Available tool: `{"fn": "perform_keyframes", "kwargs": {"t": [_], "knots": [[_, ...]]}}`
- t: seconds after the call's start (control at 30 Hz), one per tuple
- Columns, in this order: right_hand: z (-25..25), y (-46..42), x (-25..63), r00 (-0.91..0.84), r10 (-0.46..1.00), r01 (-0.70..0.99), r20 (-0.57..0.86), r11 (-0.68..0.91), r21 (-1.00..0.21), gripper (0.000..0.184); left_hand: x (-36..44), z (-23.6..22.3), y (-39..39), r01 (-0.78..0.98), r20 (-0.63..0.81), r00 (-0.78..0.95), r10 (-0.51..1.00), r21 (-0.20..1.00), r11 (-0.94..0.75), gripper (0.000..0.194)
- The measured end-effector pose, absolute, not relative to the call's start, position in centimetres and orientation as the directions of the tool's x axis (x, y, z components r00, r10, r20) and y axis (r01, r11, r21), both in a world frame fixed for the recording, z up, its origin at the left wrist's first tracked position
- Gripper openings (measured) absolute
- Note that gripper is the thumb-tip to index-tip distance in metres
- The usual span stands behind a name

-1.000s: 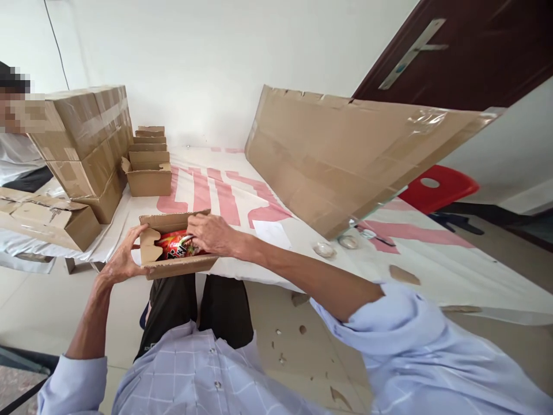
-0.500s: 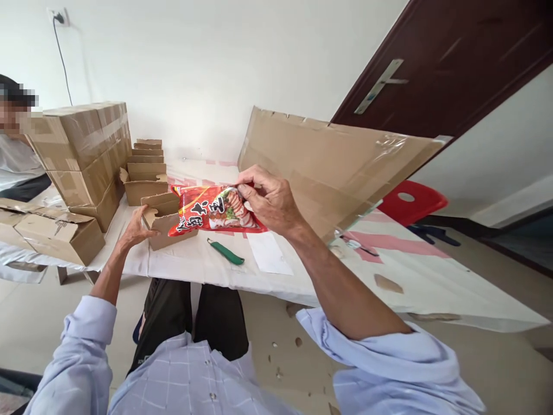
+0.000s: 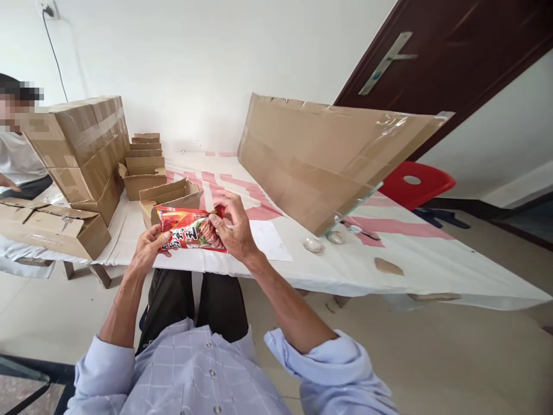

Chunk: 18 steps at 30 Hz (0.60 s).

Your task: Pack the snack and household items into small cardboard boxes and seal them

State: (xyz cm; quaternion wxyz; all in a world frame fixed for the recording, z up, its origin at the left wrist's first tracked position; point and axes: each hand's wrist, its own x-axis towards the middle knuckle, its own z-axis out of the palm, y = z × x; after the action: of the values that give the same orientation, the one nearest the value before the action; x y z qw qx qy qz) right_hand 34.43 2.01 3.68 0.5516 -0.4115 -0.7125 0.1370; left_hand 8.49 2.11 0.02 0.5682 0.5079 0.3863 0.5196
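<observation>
Red packet (image 3: 181, 245), shiny, longish, black letters (image 3: 192, 232) with white edges, food picture (image 3: 209, 234) at right end. Held up over near edge of surface (image 3: 337, 264), just before open brown cardboard box (image 3: 179, 200). Left hand (image 3: 150, 248): fingers pinching left end. Right hand (image 3: 237, 229): fingers pinching top right corner. Wrinkly white cloth (image 3: 432, 265) with pink shapes (image 3: 254, 191) on surface.

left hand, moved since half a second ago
Yes: judged against the nearest open box, the left hand moved right, off it and onto the red packet.
</observation>
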Motion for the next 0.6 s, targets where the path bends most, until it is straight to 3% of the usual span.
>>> {"fn": "perform_keyframes", "kwargs": {"t": [0.1,0.13,0.2,0.3,0.47,0.6], "knots": [[2.5,1.7,34.6,0.081,0.869,0.169,0.489,0.471,-0.866,0.086,9.4,1.2,2.5,-0.218,0.175,0.034,0.984,0.962,-0.163,0.074],[2.4,1.6,34.8,0.074,0.899,0.071,0.431,0.426,-0.902,0.094,9.6,1.7,2.6,-0.224,0.211,0.014,0.977,0.953,-0.203,0.072],[2.7,1.8,35.0,0.031,0.933,-0.062,0.358,0.359,-0.931,0.089,10.0,2.8,2.8,-0.236,0.287,0.003,0.958,0.931,-0.278,0.067],[3.0,2.4,35.1,0.070,0.942,-0.123,0.329,0.335,-0.934,0.071,10.9,3.9,3.1,-0.241,0.340,0.017,0.940,0.914,-0.326,0.063],[-0.2,3.7,34.7,0.268,0.934,-0.148,0.238,0.284,-0.947,0.070,11.8,1.4,3.9,-0.228,0.147,0.029,0.989,0.964,-0.137,0.066],[-5.1,3.8,34.4,0.299,0.948,-0.137,0.113,0.159,-0.978,0.067,12.4,-3.3,4.4,-0.236,0.021,-0.017,1.000,0.971,-0.024,0.065]]}}
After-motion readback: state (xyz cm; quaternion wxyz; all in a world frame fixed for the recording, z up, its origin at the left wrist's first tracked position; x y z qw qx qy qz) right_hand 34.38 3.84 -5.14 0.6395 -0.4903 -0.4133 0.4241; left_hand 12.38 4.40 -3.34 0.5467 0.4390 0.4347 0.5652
